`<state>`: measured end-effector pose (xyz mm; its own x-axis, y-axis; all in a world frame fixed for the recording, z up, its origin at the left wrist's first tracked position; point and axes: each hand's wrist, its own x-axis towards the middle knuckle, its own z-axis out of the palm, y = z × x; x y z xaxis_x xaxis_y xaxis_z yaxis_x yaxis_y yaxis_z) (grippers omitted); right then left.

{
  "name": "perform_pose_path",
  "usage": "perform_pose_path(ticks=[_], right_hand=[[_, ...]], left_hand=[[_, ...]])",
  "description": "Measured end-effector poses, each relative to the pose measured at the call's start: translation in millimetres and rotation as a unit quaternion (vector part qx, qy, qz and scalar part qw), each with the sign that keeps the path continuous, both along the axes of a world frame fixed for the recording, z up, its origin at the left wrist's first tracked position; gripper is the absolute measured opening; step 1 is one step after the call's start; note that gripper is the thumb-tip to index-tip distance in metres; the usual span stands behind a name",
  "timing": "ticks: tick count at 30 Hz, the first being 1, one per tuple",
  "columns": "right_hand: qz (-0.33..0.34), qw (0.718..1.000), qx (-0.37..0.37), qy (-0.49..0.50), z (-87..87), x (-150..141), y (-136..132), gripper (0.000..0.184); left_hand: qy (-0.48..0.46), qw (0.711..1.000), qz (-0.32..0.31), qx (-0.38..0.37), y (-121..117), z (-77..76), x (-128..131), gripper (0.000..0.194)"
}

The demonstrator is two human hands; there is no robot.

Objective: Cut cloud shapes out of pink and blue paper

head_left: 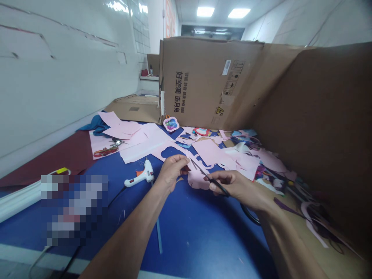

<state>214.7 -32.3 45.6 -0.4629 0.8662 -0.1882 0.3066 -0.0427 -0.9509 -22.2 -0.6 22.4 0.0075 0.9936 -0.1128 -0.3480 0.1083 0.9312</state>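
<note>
My left hand [176, 167] pinches the upper left edge of a pink sheet piece [198, 181] with a rounded, wavy outline. In my right hand [232, 184] is a pair of scissors [219, 187] with black handles, its blades pointing up and left across the pink piece, close to my left fingertips. Part of one black handle loop shows below my right wrist. Just left of my left hand, a white glue gun [141, 175] with an orange trigger lies on the blue tabletop [186, 232].
Pink sheets [206, 150] and offcuts spread across the back and right. A flower-shaped piece [171, 124] with a shiny centre leans near the cardboard box [203, 85], which walls the back and right. Keys [116, 143] and a glue stick [159, 236] lie leftward.
</note>
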Motion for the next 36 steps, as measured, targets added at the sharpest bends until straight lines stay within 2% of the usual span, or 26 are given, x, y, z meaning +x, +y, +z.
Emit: perform_pose_path(ticks=[7, 14, 36], right_hand=[[0.009, 1.000, 0.013, 0.003, -2.9, -2, 0, 0.045], [0.022, 0.999, 0.000, 0.024, 1.9, -3, -1, 0.050], [0.008, 1.000, 0.004, 0.025, 8.4, -5, -5, 0.052]], left_hand=[[-0.006, 1.000, -0.009, 0.016, 0, 1.3, 0, 0.024], [-0.027, 0.999, -0.021, 0.015, -1, 3.6, 0, 0.029], [-0.048, 0.998, -0.041, 0.006, -1, 4.6, -1, 0.027]])
